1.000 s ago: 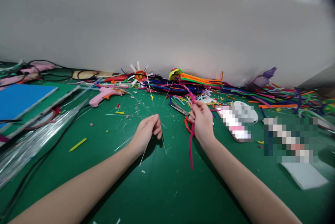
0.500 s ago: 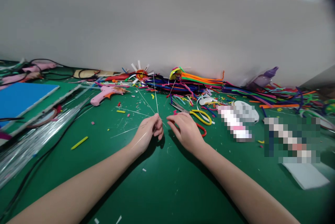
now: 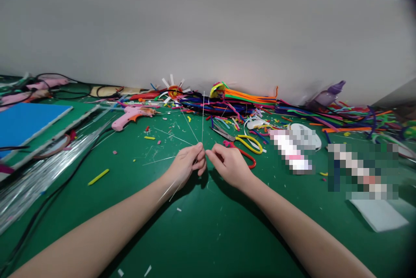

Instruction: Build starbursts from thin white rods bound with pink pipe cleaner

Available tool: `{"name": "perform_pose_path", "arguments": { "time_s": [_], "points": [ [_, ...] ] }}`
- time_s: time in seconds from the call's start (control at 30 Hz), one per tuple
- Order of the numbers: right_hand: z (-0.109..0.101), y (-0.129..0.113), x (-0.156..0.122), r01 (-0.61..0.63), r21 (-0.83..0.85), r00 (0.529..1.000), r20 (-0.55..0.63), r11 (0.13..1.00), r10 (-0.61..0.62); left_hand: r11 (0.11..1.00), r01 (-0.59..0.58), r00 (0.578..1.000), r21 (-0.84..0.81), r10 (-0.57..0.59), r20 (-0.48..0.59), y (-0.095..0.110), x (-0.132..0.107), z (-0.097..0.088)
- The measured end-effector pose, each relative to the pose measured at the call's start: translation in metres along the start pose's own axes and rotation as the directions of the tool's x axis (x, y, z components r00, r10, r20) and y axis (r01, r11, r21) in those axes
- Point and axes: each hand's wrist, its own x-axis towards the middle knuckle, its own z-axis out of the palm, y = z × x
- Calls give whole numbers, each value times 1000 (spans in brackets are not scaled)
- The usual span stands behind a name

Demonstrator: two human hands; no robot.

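Thin, clear, shiny strands [image 3: 203, 117] fan out from the pinched fingertips of my left hand [image 3: 188, 161]. One stands nearly upright, others spread to the left, and two lie back over the wrist. Where the strands meet is hidden by the thumb and fingers. Close by on the right, my right hand [image 3: 230, 163] has its fingers curled in and its thumb pointing at the left fingertips, with a small gap between the hands. Whatever it may pinch is too small to make out. Just beyond it lie scissors [image 3: 248, 144] with yellow and red handles.
A pink glue gun [image 3: 130, 115] lies to the left, its black cord running toward me. Silvery strips [image 3: 48, 161] and a blue board [image 3: 32, 122] are at far left. Colourful pipe cleaners [image 3: 253, 96] and scraps line the white wall. A purple bottle [image 3: 328, 94] leans at back right.
My left hand and the fanned strands have moved slightly right, and the tall strand is more upright. The right hand's fingers have curled in more.
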Motion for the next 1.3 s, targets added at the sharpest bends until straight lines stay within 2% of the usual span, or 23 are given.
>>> {"name": "perform_pose_path", "arguments": {
  "time_s": [0.13, 0.3, 0.47, 0.6, 0.8, 0.97, 1.07, 1.2, 1.3],
  "points": [
    [-2, 4, 2, 19, -31, 1000, -13, 999, -19, 995, 27, 1000, -99, -27, 0, -2, -1, 4],
    [-3, 12, 3, 103, -34, 995, 20, 994, -102, 951, 103, 995, -290, -95, 41, 1, -3, 9],
    [-5, 17, 3, 121, 36, 992, 30, 992, -122, 901, 171, 985, -399, -140, 106, 3, -4, 12],
    [-7, 17, 3, 90, 175, 994, 52, 980, -100, 834, 250, 965, -492, -174, 195, 5, -6, 13],
    [-8, 18, 5, 27, 330, 993, 98, 944, -63, 739, 336, 928, -584, -154, 339, 6, -8, 10],
    [-7, 20, 6, -41, 427, 987, 155, 903, -28, 712, 370, 914, -597, -165, 370, 6, -9, 11],
    [-7, 27, 6, -101, 506, 982, 186, 856, 6, 707, 379, 911, -597, -173, 374, 7, -11, 11],
    [-13, 47, 8, -223, 706, 974, 189, 672, 126, 684, 349, 927, -641, -151, 344, 14, -12, 5],
    [-19, 55, 10, -209, 738, 978, 146, 642, 151, 681, 276, 956, -679, -119, 269, 18, -11, 0]
  ]
}}
